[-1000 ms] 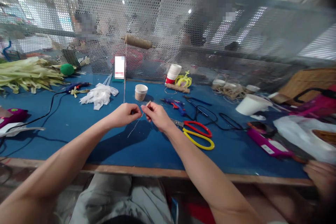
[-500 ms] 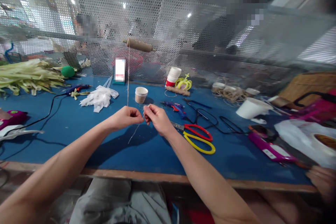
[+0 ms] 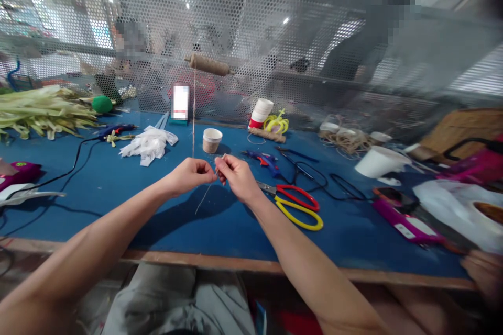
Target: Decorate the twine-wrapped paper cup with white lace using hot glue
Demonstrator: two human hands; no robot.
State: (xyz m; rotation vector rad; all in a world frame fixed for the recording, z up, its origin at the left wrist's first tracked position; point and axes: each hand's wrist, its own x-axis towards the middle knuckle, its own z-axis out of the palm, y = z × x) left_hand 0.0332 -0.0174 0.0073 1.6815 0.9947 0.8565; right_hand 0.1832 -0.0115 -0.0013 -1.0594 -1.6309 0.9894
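Note:
My left hand (image 3: 191, 175) and my right hand (image 3: 236, 179) meet above the blue table (image 3: 118, 188), fingers pinched. A thin twine (image 3: 193, 115) runs down from a spool (image 3: 208, 65) hung on the mesh wall into my left fingers. Its loose end (image 3: 202, 200) dangles below the hands. In my right fingers is a small thin stick (image 3: 220, 160), with the twine held against it.
Red and yellow scissors (image 3: 296, 204) lie just right of my right hand. A blue glue gun (image 3: 264, 159), a small paper cup (image 3: 212, 140), white gloves (image 3: 147, 142), green leaf strips (image 3: 39, 112) and a white cup (image 3: 377, 161) are around. Another person's hand (image 3: 481, 269) shows at the right edge.
Both hands have stayed pinched on the twine and stick, shifting only slightly; the view has drifted a little.

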